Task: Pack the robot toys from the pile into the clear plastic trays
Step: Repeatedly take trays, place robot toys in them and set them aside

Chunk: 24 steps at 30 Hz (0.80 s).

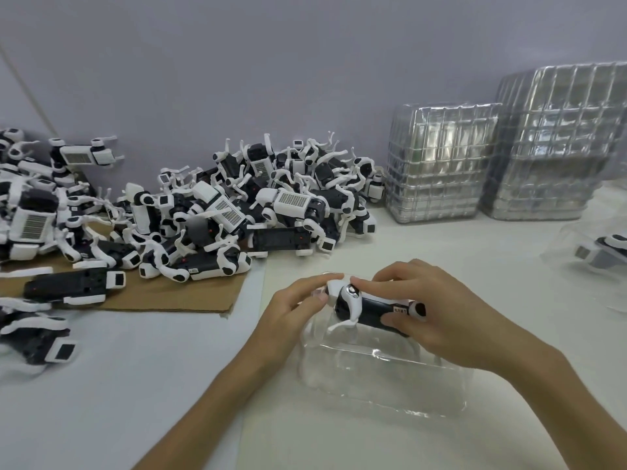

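Observation:
A black-and-white robot toy (369,307) lies on its side over the far end of a clear plastic tray (383,371) in front of me. My left hand (291,310) pinches the toy's white head end. My right hand (437,310) grips its black body from the right, thumb against the underside. A big pile of robot toys (237,212) spreads across the back left of the white table, partly on brown cardboard (163,293).
Two tall stacks of clear trays (441,164) (556,144) stand at the back right against the wall. A packed toy in a clear tray (600,252) lies at the right edge. Loose toys (37,337) lie at the near left.

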Each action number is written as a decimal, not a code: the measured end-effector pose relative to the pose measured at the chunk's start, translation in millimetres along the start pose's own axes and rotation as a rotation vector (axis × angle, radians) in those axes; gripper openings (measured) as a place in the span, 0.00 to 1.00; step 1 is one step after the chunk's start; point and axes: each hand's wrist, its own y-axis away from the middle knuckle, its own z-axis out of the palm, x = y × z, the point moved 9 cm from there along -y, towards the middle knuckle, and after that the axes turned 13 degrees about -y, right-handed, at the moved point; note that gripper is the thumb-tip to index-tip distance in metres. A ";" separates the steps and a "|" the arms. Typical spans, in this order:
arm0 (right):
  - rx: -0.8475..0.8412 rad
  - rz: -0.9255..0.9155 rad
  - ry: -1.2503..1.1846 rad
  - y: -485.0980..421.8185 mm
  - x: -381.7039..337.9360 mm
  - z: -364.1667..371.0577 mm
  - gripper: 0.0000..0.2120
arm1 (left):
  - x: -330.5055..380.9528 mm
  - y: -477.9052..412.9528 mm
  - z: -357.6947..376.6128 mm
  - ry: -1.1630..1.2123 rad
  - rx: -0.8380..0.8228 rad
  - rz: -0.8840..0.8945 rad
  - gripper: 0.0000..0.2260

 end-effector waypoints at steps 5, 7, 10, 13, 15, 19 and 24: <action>-0.032 0.054 0.008 -0.7 -0.1 1.2 0.30 | 1.2 0.9 -1.6 -0.026 0.026 -0.018 0.16; -0.063 0.087 0.014 -0.7 0.7 1.7 0.30 | 2.9 1.6 -2.4 -0.042 0.037 -0.008 0.16; -0.085 0.110 0.041 -0.1 -1.4 0.7 0.30 | 6.0 2.9 -2.6 -0.048 0.041 -0.002 0.15; -0.080 0.102 0.323 -2.6 -1.7 5.5 0.32 | 6.5 3.4 -1.2 -0.046 0.044 -0.006 0.15; -0.055 0.097 0.353 -1.3 0.9 8.6 0.32 | 6.1 2.9 -1.4 -0.056 0.051 -0.009 0.14; 0.329 0.099 -0.197 8.3 7.7 -25.1 0.18 | 1.7 2.5 -5.1 -0.056 0.083 -0.031 0.16; 0.600 0.339 -0.344 24.6 49.3 -64.3 0.09 | -17.7 1.1 -13.7 -0.080 0.097 -0.171 0.21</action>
